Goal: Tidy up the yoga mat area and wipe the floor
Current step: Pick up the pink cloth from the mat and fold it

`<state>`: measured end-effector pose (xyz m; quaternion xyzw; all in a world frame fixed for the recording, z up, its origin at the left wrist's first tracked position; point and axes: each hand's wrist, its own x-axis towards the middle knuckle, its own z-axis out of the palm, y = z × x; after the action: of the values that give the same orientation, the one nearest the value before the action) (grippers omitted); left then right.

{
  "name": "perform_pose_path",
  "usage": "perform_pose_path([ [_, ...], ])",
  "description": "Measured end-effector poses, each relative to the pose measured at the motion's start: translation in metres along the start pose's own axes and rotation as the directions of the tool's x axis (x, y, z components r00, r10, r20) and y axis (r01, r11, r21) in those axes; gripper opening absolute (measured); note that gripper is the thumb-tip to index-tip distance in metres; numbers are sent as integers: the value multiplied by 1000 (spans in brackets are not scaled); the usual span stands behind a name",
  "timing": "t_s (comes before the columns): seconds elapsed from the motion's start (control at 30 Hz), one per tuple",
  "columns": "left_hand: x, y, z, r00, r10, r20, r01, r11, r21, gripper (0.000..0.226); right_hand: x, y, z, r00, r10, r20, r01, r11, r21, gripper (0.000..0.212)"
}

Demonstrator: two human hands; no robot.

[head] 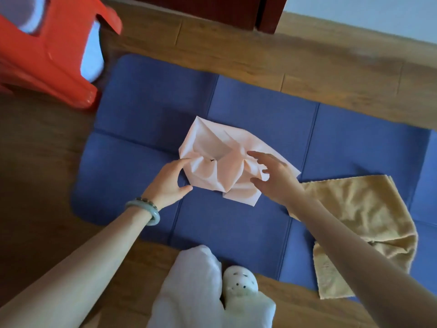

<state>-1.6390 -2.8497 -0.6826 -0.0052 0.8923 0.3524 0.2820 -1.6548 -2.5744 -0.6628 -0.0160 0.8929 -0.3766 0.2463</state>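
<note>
A blue folding yoga mat (146,119) lies on the wooden floor. In its middle sits a crumpled pale pink cloth (212,150). My left hand (169,183), with a jade bangle on the wrist, touches the cloth's left edge, fingers and thumb spread around it. My right hand (274,176) hovers over the cloth's right side with fingers spread and relaxed, holding nothing. A tan towel (369,223) lies rumpled on the mat's right part, partly under my right forearm.
An orange plastic stool (47,55) stands at the upper left, one leg near the mat's corner. Wooden floor (283,67) runs beyond the mat toward a dark door frame (267,15). My white trouser leg and slipper (238,282) are at the mat's near edge.
</note>
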Motion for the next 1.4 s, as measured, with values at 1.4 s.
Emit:
perform_pose_path([
  [1.4,-275,471,-383,787,604,-120,-583,794,175,4,-270,-354,-354,979,122,-163,-119,993,25,19],
])
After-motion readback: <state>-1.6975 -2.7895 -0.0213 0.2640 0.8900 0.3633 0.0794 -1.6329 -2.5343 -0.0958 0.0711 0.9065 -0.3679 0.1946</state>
